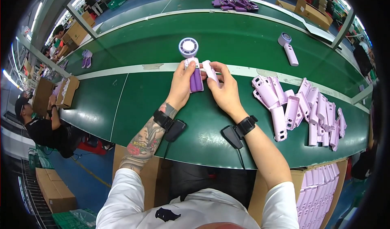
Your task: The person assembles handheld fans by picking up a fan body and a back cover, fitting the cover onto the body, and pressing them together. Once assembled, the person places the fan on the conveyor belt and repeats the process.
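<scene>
A lilac handheld fan [188, 47] is in my left hand [179, 82], its round head pointing away from me. Its handle is uncovered, and two purple cylindrical batteries [196, 81] show inside it. My left fingers wrap the handle's left side, with the thumb on top near the neck. Just to the right, my right hand [226, 90] pinches a lilac handle cover [211, 71] between thumb and fingers. The cover's upper end is close beside the fan's neck; whether they touch I cannot tell. Part of the cover is hidden behind my right fingers.
Loose lilac handle shells [302, 107] lie piled on the green table to the right. Below them stands a carton of stacked shells [319, 190]. Another fan [290, 53] lies on the far green strip, beyond the white rail [150, 67]. A co-worker [42, 121] sits at left.
</scene>
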`<state>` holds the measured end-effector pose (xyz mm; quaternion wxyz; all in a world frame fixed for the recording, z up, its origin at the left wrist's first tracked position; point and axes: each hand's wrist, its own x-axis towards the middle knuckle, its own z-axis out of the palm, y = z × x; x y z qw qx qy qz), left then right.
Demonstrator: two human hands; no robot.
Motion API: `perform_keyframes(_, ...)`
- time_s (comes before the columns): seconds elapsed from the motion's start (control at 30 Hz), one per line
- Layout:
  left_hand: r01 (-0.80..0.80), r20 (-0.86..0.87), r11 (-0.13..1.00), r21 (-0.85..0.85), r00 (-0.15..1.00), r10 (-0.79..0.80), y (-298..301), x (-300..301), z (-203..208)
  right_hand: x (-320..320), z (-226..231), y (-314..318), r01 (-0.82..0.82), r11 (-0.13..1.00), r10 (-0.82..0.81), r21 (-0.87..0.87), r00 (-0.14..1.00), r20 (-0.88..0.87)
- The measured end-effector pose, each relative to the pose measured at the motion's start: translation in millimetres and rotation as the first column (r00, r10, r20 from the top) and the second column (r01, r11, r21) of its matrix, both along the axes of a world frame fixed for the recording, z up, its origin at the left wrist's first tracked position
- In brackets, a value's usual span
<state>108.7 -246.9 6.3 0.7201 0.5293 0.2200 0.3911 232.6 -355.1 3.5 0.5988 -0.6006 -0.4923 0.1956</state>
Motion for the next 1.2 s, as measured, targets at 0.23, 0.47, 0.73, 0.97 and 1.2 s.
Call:
perform_keyframes(0.23, 0.104, 0.110, 0.987, -0.122, 0.990, -0.091, -17, -4, 1, -5, -3, 0, 0.059, 0.987, -0.096, 0.149, 0.962, 0.254)
perform_keyframes(0.47, 0.098, 0.086, 0.987, -0.126, 0.992, -0.087, -23, -6, 11, -11, 3, 1, 0.044, 0.988, -0.094, 0.146, 0.929, 0.359)
perform_keyframes(0.73, 0.105, 0.033, 0.994, 0.036, 0.994, -0.106, -14, -8, 9, -20, 3, 1, 0.029, 0.997, -0.057, 0.074, 0.909, 0.413)
perform_keyframes(0.97, 0.123, -0.054, 0.992, 0.029, 0.991, -0.121, -17, -10, 7, -18, 9, 0, -0.251, 0.966, 0.204, -0.065, 0.890, -0.408)
perform_keyframes(1.2, 0.144, -0.184, 0.918, 0.368, 0.980, -0.080, -12, -12, 9, -15, 3, -2, -0.108, 0.994, 0.107, -0.005, 0.974, 0.201)
